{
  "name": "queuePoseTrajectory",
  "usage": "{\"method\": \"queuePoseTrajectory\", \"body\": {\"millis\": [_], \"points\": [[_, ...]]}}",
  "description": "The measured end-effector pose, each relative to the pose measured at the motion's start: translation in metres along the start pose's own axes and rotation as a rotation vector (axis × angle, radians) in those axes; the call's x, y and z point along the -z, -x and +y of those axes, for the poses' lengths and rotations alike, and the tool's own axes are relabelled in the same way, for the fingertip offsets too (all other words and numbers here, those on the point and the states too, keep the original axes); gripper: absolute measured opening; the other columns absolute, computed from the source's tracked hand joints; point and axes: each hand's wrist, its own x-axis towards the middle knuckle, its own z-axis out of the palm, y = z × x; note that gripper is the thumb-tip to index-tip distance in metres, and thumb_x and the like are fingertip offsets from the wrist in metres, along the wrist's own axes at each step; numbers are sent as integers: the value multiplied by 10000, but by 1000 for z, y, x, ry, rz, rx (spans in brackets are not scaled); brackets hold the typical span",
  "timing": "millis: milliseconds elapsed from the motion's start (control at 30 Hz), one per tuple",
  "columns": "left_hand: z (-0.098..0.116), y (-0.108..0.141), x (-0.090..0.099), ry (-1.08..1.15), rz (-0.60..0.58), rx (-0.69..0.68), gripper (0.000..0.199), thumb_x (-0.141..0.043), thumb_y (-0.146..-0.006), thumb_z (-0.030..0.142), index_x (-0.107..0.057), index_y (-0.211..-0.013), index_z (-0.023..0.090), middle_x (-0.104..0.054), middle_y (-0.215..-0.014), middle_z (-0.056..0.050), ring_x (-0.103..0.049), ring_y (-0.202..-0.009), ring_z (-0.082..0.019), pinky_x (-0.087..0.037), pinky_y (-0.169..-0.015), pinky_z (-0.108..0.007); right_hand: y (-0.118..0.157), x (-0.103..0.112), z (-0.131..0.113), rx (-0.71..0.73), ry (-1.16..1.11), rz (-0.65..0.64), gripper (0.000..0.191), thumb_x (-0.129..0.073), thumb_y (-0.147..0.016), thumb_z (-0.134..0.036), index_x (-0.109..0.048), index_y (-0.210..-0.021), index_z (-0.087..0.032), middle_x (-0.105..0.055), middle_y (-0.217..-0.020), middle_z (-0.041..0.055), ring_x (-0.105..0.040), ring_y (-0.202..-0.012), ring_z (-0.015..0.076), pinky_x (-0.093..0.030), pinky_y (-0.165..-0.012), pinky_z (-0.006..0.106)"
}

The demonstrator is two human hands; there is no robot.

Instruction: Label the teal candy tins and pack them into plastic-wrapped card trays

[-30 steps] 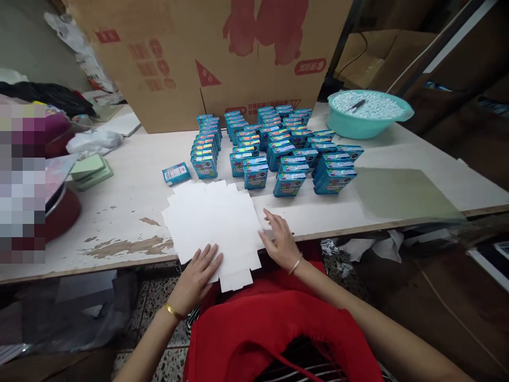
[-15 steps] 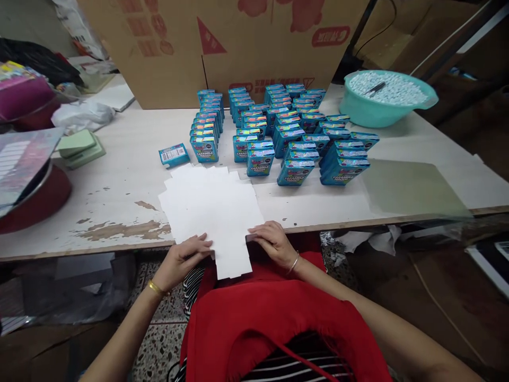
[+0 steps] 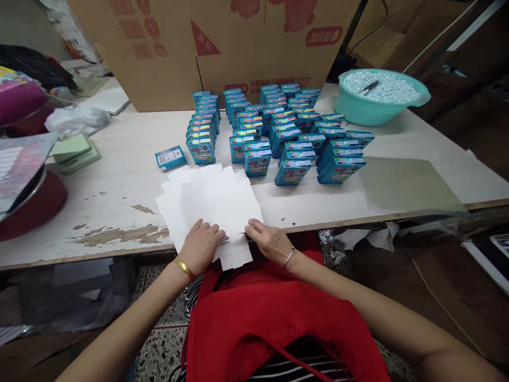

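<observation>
White flat card sheets [image 3: 214,199] lie fanned in a pile at the table's front edge, partly hanging over it. My left hand [image 3: 202,245] rests over the lower left of the pile, fingers curled on a sheet's folded edge. On the right, my right hand [image 3: 270,241] pinches the side edge of the sheets between thumb and fingers. Just behind the pile, a small blue box [image 3: 170,158] lies flat. Rows of upright blue boxes [image 3: 256,162] stand farther back.
A large cardboard box [image 3: 167,74] stands behind the rows. At the back right is a turquoise basin [image 3: 374,109] of small wrapped pieces. Green pads [image 3: 75,153] and a red bowl [image 3: 35,204] are at left; a translucent sheet [image 3: 409,185] lies at right.
My left hand has moved right and inward over the sheets, and the top sheet has shifted, showing fold lines. My right hand stays near the right edge. The view has shifted slightly.
</observation>
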Motion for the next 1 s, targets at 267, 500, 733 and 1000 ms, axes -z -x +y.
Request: {"method": "queuePoseTrajectory", "body": {"millis": [267, 500, 733, 1000], "points": [[-1, -13, 6, 21, -84, -35, 258, -424, -848, 71, -632, -750, 189, -633, -723, -29, -606, -781, -196, -315, -1010, -510, -16, -26, 11, 232, -218, 43, 381, -262, -966, -144, -606, -1126, -174, -590, -872, 96, -525, -740, 182, -439, -635, 292], [-3, -8, -4, 8, 71, -92, 208, -388, -854, 55, -565, -858, 165, -603, -673, -10, -589, -711, -168, -308, -1024, -504, -5, -22, 20, 386, -351, 83, 389, -372, -899, -130, -526, -1256, -139, -588, -1183, 167, -549, -845, 211, -472, -758, 383], [-7, -1, -9, 43, 225, -208, 237, -387, -851, 59, -573, -790, 192, -635, -752, -28, -591, -818, -181, -294, -1050, -524, -8, -31, 20, 448, -118, 253, 384, -362, -893, -77, -518, -1242, -106, -603, -1210, 163, -544, -844, 199, -495, -727, 367], [-8, -5, -13, 397, 521, -286, 489, -457, -853, 149, -353, -1329, 196, -538, -1258, -135, -379, -1337, -268, -206, -1116, -584, -18, -32, 3, 323, -164, 446, 297, -378, -938, -106, -511, -1203, -124, -657, -1062, 129, -580, -831, 184, -493, -700, 325]]}}
